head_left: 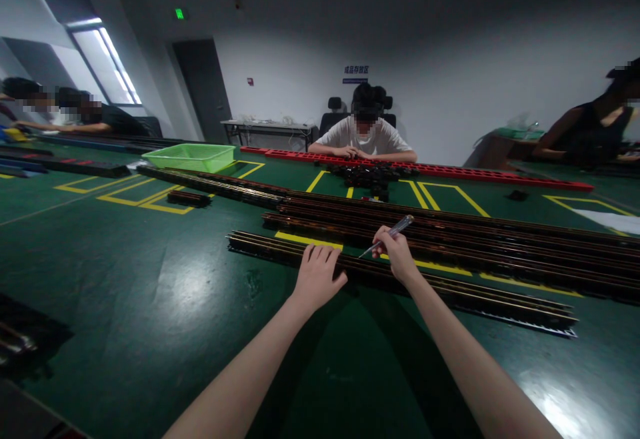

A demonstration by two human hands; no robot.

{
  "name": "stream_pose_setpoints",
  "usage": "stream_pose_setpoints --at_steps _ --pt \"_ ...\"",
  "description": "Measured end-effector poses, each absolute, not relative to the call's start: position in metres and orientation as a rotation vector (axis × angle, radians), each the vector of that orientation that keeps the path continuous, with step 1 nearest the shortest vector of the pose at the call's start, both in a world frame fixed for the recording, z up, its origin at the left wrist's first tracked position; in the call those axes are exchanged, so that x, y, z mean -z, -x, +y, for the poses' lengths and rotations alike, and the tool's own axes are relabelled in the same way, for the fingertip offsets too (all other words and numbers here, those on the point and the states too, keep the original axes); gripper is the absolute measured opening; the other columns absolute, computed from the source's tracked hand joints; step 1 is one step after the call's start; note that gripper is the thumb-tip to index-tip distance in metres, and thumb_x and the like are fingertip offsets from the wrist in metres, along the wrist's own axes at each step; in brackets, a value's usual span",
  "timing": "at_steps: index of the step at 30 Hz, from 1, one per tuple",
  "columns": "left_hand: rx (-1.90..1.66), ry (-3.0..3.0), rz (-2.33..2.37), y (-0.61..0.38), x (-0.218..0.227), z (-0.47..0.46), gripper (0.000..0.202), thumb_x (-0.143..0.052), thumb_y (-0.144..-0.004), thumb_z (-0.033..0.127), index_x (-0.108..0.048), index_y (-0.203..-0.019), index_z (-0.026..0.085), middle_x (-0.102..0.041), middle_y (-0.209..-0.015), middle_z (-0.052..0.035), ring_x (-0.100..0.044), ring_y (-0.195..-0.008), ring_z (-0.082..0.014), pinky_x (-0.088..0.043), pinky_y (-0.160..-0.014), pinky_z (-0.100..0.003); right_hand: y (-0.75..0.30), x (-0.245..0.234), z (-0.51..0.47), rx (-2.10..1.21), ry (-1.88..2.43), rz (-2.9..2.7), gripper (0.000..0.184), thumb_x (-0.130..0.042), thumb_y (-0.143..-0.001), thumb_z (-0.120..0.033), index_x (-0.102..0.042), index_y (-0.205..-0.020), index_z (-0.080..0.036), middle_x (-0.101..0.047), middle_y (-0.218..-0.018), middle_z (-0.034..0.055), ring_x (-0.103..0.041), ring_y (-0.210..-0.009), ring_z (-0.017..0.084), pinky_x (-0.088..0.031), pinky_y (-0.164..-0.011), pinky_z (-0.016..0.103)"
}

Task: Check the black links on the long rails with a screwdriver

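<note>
Long black rail with brass-coloured strips [369,269] lies on the glossy green table [210,346], beneath the left hand [319,274], palm down with fingers slightly spread. The right hand [397,252] pinches a slim, clear-handled screwdriver [401,225], tip at the rail between both hands.

slanted screwdriver [401,225], tip at long dark rail [367,270]

My table [125,259] is green, marked with yellow lines [424,196]. Directly on it, nearest me: one rail [475,298]. Beyond: stacked bars [450,234], a green tray [210,161] left, a long red rack [475,174], paper [607,220] right.
</note>
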State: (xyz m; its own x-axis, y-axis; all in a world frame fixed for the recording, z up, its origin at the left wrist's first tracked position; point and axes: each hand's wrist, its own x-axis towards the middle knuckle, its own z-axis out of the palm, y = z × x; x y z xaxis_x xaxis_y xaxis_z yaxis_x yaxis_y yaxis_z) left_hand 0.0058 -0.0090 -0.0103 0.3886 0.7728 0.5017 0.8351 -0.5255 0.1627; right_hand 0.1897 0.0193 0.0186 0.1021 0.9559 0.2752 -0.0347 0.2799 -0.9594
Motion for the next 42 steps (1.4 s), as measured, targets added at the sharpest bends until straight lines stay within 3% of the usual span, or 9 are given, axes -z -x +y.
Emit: stream_pose_setpoints --at_steps 42 --pt "0.817 2.508 -1.455 -0.0059 0.0107 -0.0093 0.034 -0.046 -0.085 0.036 -0.056 -0.111 0.017 -0.061 -0.112 -0.0059 -0.051 -0.109 -0.0215 -0.028 -0.106 -0.043 -0.1913 -0.0161 0.0223 -0.965 1.01 -1.211 0.016 -0.052 -0.067 -0.023 -0.05 -0.052 -0.018 -0.044 -0.04 -0.006 -0.045 -0.037 0.008 -0.04 -0.041 0.021"
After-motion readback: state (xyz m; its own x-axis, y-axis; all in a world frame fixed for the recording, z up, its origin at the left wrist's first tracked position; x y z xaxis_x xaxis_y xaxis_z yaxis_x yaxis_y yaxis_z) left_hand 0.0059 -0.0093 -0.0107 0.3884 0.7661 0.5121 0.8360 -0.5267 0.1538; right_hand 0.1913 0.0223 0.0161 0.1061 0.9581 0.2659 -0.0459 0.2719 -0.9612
